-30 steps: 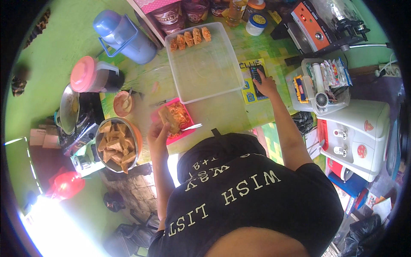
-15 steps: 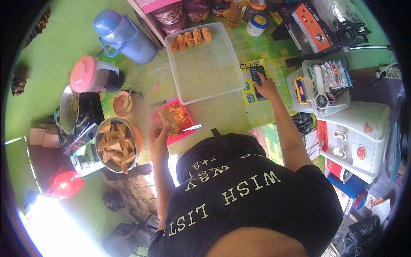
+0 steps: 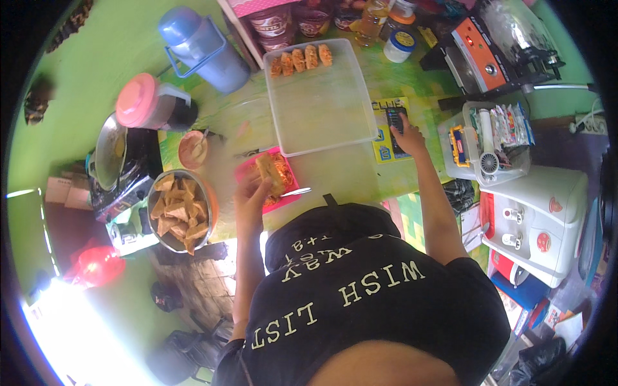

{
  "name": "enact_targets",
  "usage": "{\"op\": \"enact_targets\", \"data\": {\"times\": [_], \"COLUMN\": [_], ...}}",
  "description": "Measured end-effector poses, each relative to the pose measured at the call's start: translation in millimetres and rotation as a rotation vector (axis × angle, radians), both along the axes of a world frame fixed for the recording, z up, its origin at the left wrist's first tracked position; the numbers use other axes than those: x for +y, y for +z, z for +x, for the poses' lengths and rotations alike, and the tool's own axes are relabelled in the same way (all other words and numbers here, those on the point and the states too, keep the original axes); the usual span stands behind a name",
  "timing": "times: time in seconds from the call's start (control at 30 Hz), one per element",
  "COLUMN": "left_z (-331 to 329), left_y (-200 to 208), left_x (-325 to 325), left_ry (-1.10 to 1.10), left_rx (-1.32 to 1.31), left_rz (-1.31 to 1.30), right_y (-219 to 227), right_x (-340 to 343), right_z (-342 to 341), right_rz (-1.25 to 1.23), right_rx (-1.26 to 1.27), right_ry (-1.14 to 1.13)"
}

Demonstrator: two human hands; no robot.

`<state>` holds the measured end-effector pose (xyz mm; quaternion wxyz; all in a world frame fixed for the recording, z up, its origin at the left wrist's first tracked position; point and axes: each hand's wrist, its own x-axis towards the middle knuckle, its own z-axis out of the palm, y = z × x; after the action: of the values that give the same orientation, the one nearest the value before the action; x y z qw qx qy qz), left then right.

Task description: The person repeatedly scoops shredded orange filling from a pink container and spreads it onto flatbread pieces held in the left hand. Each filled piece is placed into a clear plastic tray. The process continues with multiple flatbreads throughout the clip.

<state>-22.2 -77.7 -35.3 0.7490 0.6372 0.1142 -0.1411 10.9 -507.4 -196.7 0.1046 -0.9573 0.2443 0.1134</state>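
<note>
My left hand [image 3: 250,195] pinches a brown fried tofu piece [image 3: 274,174] above a pink tray [image 3: 284,203]. Orange shredded filling [image 3: 282,166] lies in that tray, and a spoon handle [image 3: 299,191] sticks out of it. My right hand [image 3: 410,137] rests at a dark phone [image 3: 394,117], fingers stretched onto its screen and not wrapped round it. The phone lies on a yellow booklet [image 3: 402,154]. Between my hands and farther off is a clear plastic container [image 3: 322,116]. Several filled tofu pieces [image 3: 298,61] stand in a row at its far end.
A metal bowl of fried tofu [image 3: 177,212] stands at left, near a small bowl [image 3: 192,149], a pink-lidded pitcher [image 3: 145,106] and a blue jug [image 3: 209,48]. At right are a sundries bin [image 3: 450,168], an orange-fronted machine [image 3: 479,55] and a white cooler [image 3: 547,219].
The whole view has shifted slightly. My left hand has brought the tofu piece a little right, farther over the pink tray. My right hand remains at the phone, its fingers slightly repositioned.
</note>
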Motion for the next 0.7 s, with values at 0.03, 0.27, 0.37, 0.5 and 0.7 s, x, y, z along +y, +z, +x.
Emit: {"op": "enact_targets", "data": {"times": [0.03,0.27,0.37,0.5,0.7], "left_z": [-1.2,-1.3,-0.8,-1.4,-5.8], "left_y": [-0.8,-4.6,-1.6,8.1,7.2], "left_x": [2.7,-1.8,-6.0,-12.5,-13.8], "left_ry": [0.008,-0.003,-0.033,-0.092,-0.100], "left_rx": [0.003,0.050,0.069,0.039,-0.026], "left_rz": [0.016,0.003,-0.032,-0.046,-0.093], "right_y": [28.4,118.3,150.1,180.5,168.3], "right_x": [21.8,122.7,187.3,233.4,244.4], "right_z": [4.4,-10.9,-24.8,-28.3,-26.8], "right_rz": [-0.065,0.546,0.928,1.130,1.194], "right_rx": [-0.023,-0.612,-0.450,-0.318,-0.224], "right_ry": [-0.016,0.189,0.325,0.349,0.403]}}
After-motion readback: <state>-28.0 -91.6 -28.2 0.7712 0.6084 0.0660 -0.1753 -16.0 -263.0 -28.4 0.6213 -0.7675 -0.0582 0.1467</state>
